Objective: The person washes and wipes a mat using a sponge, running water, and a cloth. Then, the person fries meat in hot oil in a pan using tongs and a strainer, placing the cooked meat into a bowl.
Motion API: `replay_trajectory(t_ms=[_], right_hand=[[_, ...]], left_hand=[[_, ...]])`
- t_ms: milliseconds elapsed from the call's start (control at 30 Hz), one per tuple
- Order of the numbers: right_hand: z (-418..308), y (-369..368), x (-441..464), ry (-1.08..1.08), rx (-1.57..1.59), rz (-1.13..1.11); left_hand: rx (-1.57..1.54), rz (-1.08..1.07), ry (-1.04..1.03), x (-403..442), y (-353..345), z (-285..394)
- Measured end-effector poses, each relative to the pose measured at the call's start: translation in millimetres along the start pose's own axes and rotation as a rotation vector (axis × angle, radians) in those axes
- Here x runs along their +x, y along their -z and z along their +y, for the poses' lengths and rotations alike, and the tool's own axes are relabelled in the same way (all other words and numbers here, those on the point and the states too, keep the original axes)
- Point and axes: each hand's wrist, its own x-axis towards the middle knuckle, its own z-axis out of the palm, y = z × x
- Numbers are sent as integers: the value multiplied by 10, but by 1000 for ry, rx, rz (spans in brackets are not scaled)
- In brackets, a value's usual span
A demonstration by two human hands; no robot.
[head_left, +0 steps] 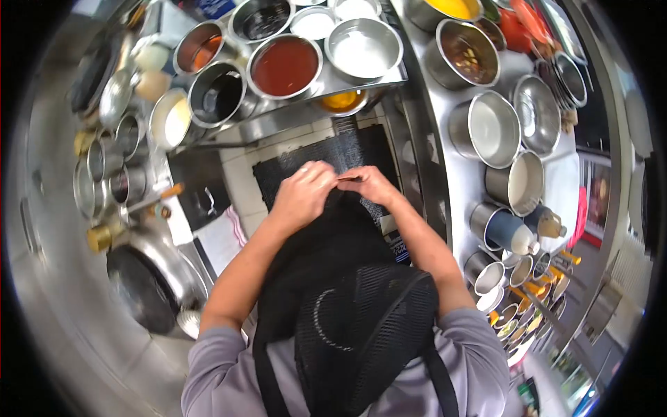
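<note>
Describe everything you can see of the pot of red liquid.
The pot is round, open and shiny, apparently metal, with a thin rim. It stands upright near the front edge of the metal counter. Deep red liquid fills much of it, below the rim. A bowl of white contents sits to its right. Neither hand touches it.

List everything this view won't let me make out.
Head view:
- Small brown item between left hand and right hand: too small, partly covered by fingers.
- Lower yellow-filled bowl: partly hidden by counter edge.
- Upper yellow-filled pot: cut off by top edge.
</note>
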Motion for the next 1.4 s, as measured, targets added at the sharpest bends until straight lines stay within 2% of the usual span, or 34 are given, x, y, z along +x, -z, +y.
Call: replay_trajectory(t_ms=[67,167,200,267,333,400,467,533,600,667,733,867,933,967,1067,1100,1133,1167,1200,1233,1267,1333,1400], right_hand=[[218,-2,-1,-65,-52,63],[813,-128,-189,-356,-246,205],[989,-151,-293,-381,-237,231],[1314,-322,-633,-564,-459,415],[1854,-496,-957,-776,-457,577],[2027,-522,-1145,-816,-462,682],[2154,-389,-1192,-737,-542,777],[2246,-64,-1050,-733,-507,953],[2142,350,-752,-739,-504,1106],[2320,774,-460,-657,-765,1268],[1933,1105,-135,-761,-612,1290],[2210,1529,138,-829,-683,1253],[2360,1634,208,-1011,-750,1154],[2454,1657,214,-1006,-738,1150],[2693,1672,138,-828,-485,1261],[2586,1590,118,-830,-482,1264],[2343,1418,97,-475,188,1380],[2104,1262,43,-69,840,1376],[1920,1146,-68,4,1135,1348],[1996,1083,-167,-12,1333,1304],[2056,974,-294,38,1449,1185],[2386,862,-368,53,1779,1102],[2723,755,-459,20,1781,777]], left_hand=[[55,48,-73,57,248,-46],[-48,11,-52,77,562,-238],[-91,8,-72,100,651,-305],[-157,-17,-108,69,722,-445],[-187,-94,-49,95,728,-592],[-186,-139,-49,94,564,-799],[-166,-301,107,76,316,-972],[-211,-350,117,61,70,-1110],[-218,-504,142,34,-119,-1168],[-208,-541,153,-13,-296,-1210],[-248,-543,180,-106,-460,-1285],[-233,-498,268,-198,-653,-1342],[-223,-480,310,-240,-737,-1329],[-229,-471,349,-258,-772,-1315],[-237,-457,351,-233,-858,-1250],[-236,-460,349,-220,-884,-1215],[-256,-470,351,-204,-908,-1177],[-277,-479,349,-186,-920,-1145],[-278,-479,333,-167,-923,-1118],[-290,-477,308,-148,-933,-1091],[-303,-475,279,-127,-948,-1068],[-302,-491,255,-136,-945,-1061],[-290,-504,234,-150,-927,-1080]])
